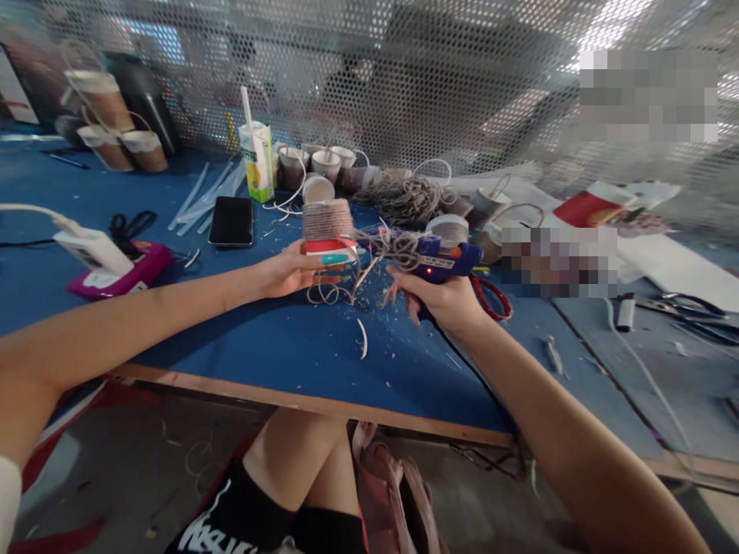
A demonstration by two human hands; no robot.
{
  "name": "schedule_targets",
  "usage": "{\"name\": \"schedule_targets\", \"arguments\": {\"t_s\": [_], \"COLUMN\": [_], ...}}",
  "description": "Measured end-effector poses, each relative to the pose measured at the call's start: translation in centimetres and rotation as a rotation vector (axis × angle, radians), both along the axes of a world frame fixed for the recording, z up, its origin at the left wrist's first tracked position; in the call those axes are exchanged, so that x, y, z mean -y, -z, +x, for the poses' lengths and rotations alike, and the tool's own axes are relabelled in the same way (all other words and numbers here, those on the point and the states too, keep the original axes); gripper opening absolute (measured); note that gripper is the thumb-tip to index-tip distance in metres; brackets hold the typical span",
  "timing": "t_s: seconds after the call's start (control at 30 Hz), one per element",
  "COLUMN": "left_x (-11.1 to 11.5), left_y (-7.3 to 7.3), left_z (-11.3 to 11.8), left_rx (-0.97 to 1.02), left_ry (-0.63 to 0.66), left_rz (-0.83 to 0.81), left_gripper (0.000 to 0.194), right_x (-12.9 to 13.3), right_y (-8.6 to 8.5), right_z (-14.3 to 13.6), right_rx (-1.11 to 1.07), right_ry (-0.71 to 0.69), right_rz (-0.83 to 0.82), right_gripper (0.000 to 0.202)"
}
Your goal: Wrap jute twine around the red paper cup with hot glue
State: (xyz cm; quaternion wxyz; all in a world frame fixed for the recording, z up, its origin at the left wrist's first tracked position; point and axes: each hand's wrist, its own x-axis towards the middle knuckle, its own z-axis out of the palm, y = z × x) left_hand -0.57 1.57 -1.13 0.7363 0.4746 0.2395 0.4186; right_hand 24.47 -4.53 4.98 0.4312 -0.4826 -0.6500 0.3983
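Observation:
My left hand [294,269] is closed around a red paper cup [326,223] whose upper part is wrapped in rows of cord. In my right hand [447,300] is a blue glue gun [447,260] with a small red light lit. Its front end points left at the cup's side and is tangled with grey cord and glue threads. Whether the nozzle touches the cup, I cannot tell. A loose end of cord [329,295] curls below the cup. Behind the gun lies a heap of grey cord [404,198].
Several cord-wrapped cups [326,164] stand along the mesh screen [369,100]. A juice carton [257,161], phone [231,221] and clear glue sticks [202,200] lie left of them. A magenta power strip [121,273] is far left. Scissors [687,308] lie at right; the table's front edge [300,400] is near my legs.

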Motion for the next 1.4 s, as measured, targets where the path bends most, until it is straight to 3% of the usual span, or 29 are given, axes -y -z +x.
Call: {"name": "schedule_targets", "arguments": {"t_s": [0.67,1.4], "left_x": [-0.2,0.2], "left_y": [0.1,-0.2], "left_z": [0.1,0.2], "left_rx": [-0.039,0.052], "left_ry": [0.008,-0.023], "left_rz": [0.066,-0.03], "left_gripper": [0.06,0.051], "right_x": [0.1,0.2], "right_y": [-0.5,-1.1], "right_z": [-0.2,-0.1], "right_rx": [0.068,0.028], "right_ry": [-0.035,0.003], "right_rz": [-0.038,-0.059], "right_gripper": [0.023,0.017]}}
